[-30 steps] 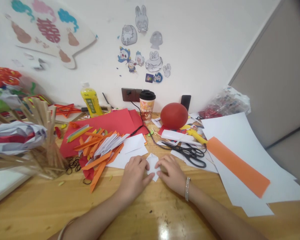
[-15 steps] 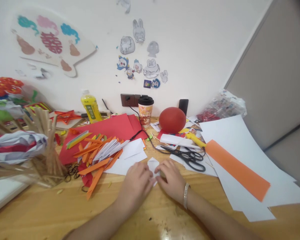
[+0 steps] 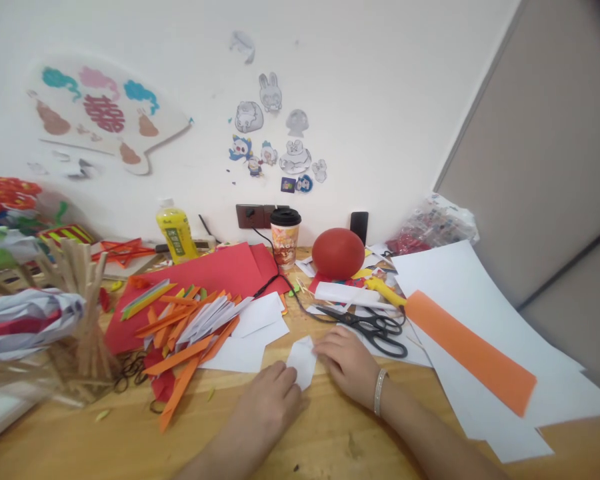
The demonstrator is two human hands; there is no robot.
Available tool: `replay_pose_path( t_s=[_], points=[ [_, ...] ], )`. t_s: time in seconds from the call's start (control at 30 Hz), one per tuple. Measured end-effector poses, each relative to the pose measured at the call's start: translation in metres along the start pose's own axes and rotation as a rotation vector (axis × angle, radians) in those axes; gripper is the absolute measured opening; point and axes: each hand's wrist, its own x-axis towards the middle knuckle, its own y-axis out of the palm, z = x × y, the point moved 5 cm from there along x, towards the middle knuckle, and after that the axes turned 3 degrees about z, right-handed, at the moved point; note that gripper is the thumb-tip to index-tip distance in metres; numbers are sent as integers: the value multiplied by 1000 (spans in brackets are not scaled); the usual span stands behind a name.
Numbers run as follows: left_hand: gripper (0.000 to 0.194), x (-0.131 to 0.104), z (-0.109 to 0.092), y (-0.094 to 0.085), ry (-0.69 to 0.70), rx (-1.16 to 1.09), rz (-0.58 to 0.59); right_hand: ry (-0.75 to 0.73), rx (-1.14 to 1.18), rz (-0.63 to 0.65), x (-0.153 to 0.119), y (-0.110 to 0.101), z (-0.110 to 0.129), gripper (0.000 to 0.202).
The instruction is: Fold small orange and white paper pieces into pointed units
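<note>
A small folded piece of white paper (image 3: 303, 360) lies between my two hands, just above the wooden table. My left hand (image 3: 273, 399) grips its lower left edge with curled fingers. At its upper right edge, my right hand (image 3: 349, 365) has the fingertips pressed together on the paper. Its thumb is partly hidden. A bracelet circles my right wrist. Black-handled scissors (image 3: 375, 327) lie just beyond my right hand. Left of the paper is a pile of folded orange and white paper strips (image 3: 195, 333), partly over white sheets (image 3: 245, 350).
A red balloon (image 3: 338, 254), a lidded paper cup (image 3: 285, 240) and a yellow drink bottle (image 3: 176, 230) stand near the wall. White sheets (image 3: 455, 287) with an orange strip (image 3: 473, 353) cover the right side. Wooden sticks (image 3: 87, 307) stand at left. A black cable (image 3: 293, 287) crosses the middle.
The folded paper shows more of its face and sits tilted now. My left hand has shifted down its left side, and my right hand is at its upper right edge. The view has tilted upward slightly.
</note>
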Motion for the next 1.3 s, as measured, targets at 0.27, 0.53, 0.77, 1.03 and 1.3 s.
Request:
replay_pose_path(
  t_s=[0.27,0.53,0.77,1.03,1.3],
  points=[
    [25,-10,7,-15,157,20,14,-64,-1,-38,0,-10,3,27],
    [32,-15,24,-14,66,-54,-33,-181,-67,41,-3,-9,11,14],
    [29,-11,32,-17,-87,-247,10,-226,-73,120,-6,-6,12,19],
    [29,-10,32,-12,-117,-176,45,-147,-92,90,-2,-3,15,18],
    [25,-11,39,-2,-294,-360,72,-39,-44,127,-2,0,14,9]
  ],
)
